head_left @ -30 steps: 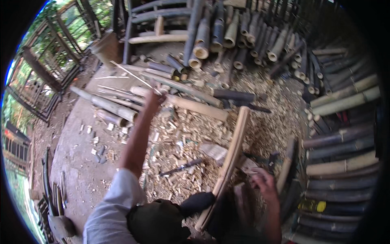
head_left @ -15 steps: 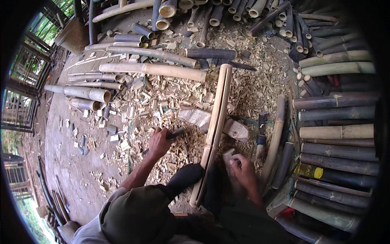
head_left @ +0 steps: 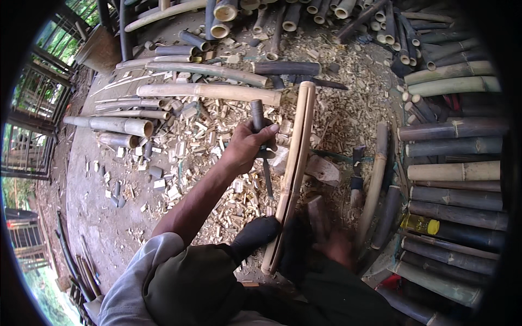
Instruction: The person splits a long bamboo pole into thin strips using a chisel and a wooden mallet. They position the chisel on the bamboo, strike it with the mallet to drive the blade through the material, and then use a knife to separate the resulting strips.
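My left hand (head_left: pixel 251 146) is closed around a chisel (head_left: pixel 256 115) with a dark round handle. Its narrow blade points down, just left of a long pale bamboo pole (head_left: pixel 296 149). A lengthwise slot runs along this pole, which rests across a rough wooden block (head_left: pixel 323 169). My dark-covered feet (head_left: pixel 255 237) flank the pole's near end. To the right of that end, my right hand (head_left: pixel 336 249) is smeared by motion at the lower end of a chunky piece of wood (head_left: pixel 317 214). Its fingers cannot be made out.
Wood chips (head_left: pixel 220 187) cover the ground around the block. A brush (head_left: pixel 356 190) and a pale bamboo length (head_left: pixel 375 179) lie to the right. Beyond are stacked dark bamboo poles (head_left: pixel 457 201) and a yellow bottle (head_left: pixel 421 224). More cut bamboo (head_left: pixel 206 91) lies at the far left.
My left hand has risen from the chips toward the pole, turning the chisel from nearly flat to upright. My right hand has slid nearer to me along the chunky wood.
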A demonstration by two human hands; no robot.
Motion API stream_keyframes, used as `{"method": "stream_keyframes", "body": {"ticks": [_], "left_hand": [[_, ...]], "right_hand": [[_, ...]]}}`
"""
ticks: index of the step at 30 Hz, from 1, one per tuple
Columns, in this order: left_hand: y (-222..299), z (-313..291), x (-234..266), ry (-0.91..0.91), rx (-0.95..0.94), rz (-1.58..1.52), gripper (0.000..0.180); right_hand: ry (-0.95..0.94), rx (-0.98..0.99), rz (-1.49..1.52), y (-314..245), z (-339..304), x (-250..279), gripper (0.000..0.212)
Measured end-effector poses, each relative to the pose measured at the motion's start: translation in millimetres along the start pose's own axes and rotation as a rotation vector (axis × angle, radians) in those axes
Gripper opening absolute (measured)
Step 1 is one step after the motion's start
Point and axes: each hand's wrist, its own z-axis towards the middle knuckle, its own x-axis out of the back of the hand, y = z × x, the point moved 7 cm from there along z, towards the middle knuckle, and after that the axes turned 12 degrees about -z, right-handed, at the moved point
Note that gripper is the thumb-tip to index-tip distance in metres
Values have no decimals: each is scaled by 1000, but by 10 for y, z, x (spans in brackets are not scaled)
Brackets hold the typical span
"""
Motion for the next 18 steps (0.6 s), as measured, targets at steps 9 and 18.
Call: {"method": "stream_keyframes", "body": {"ticks": [9, 18], "left_hand": [[-346, 7, -965, -289, 93, 83, 33], [-810, -34, -1355, -571, -65, 110, 29]], "right_hand": [[4, 55, 1050, 484, -80, -114, 98], [281, 179, 1371, 578, -191, 915, 84]]}}
